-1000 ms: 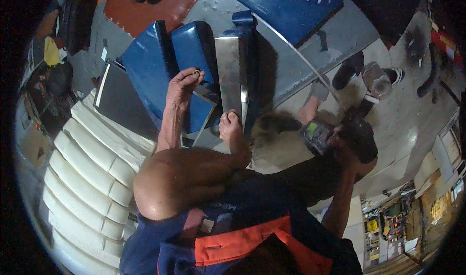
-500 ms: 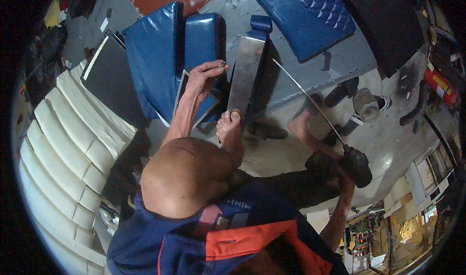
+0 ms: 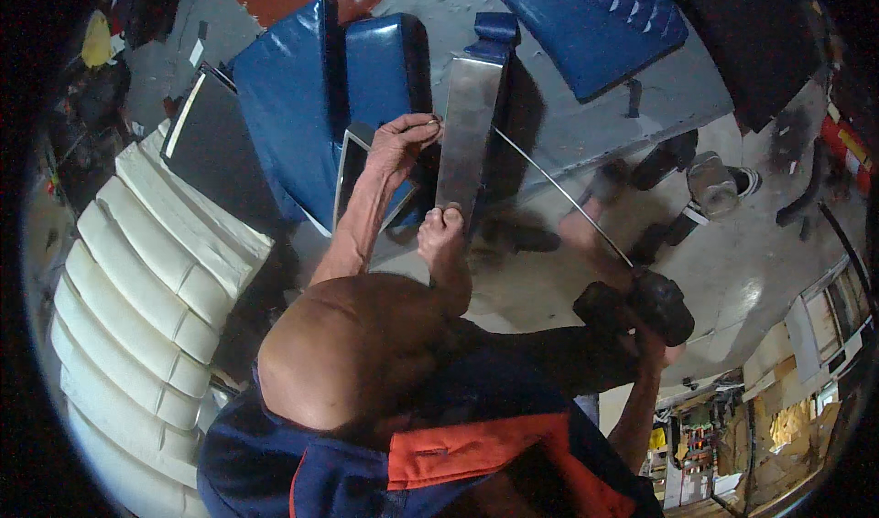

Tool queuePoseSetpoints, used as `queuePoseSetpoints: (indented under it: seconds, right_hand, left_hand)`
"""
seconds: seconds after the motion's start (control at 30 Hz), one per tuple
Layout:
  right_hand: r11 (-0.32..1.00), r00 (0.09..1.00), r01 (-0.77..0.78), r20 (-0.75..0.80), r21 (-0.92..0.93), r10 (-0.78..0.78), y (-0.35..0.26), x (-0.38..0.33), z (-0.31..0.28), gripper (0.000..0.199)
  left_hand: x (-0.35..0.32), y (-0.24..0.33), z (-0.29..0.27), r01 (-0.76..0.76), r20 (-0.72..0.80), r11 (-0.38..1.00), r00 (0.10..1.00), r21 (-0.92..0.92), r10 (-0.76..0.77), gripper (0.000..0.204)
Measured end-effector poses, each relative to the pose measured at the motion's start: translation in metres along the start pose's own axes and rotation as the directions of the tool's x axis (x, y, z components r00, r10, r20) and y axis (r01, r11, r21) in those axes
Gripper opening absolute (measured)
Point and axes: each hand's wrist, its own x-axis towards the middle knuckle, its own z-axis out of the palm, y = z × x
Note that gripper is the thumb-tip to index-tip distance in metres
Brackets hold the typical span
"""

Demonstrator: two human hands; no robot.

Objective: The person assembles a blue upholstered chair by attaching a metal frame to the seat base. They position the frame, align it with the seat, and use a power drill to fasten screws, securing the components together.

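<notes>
Grey floor (image 3: 439, 1), metal-faced bar (image 3: 472, 124) under bare foot (image 3: 443, 239); left hand (image 3: 396, 152), fingertips pinched, contents unclear, now at its edge; right hand (image 3: 649, 342) clamped on drill (image 3: 663, 306), long bit (image 3: 563, 194) brought opposite, so bar's flanked

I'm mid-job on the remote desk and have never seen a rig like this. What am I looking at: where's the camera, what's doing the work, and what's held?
There is no machine arm here, only a person's two bare hands. The view looks down from a wide fisheye camera on the person's head, so edges bend near the rim.

The right hand grips a dark drill-like tool with a long thin shaft pointing toward a shiny metal bar. The left hand has its fingertips pinched together by the bar's left edge; anything between them is too small to tell. A bare foot is at the bar's near end.

Around lie blue padded pieces and, at far left, white ribbed padding.
</notes>
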Motion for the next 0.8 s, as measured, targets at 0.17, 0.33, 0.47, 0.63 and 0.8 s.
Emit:
queuePoseSetpoints:
  seconds: [0.17, 0.33, 0.47, 0.63, 0.8]
  right_hand:
    - [0.963, 0.956, 0.269, -0.119, -0.024, -0.27, -0.031, -0.009, 0.011, 0.04]
    - [0.965, 0.963, 0.259, -0.086, 0.045, -0.255, -0.041, -0.017, 0.011, 0.038]
    - [0.96, 0.965, 0.26, -0.07, 0.103, -0.253, -0.054, -0.021, 0.014, 0.037]
    - [0.946, 0.962, 0.272, -0.013, 0.175, -0.274, -0.075, -0.027, 0.012, 0.035]
    - [0.922, 0.952, 0.291, 0.023, 0.255, -0.307, -0.08, -0.046, 0.028, 0.034]
  left_hand:
    - [0.0, -0.006, -0.003, 0.067, 0.025, 0.997, 0.997, 0.038, -0.068, 0.018]
    - [0.005, -0.017, 0.005, 0.117, 0.027, 0.992, 0.993, 0.048, -0.119, 0.015]
    - [0.007, -0.008, 0.021, 0.321, 0.049, 0.94, 0.947, -0.112, -0.317, 0.025]
    - [0.011, -0.016, 0.004, 0.302, 0.003, 0.949, 0.953, -0.091, -0.303, 0.034]
    - [0.023, -0.02, -0.027, 0.41, 0.005, 0.902, 0.911, -0.138, -0.413, 0.028]
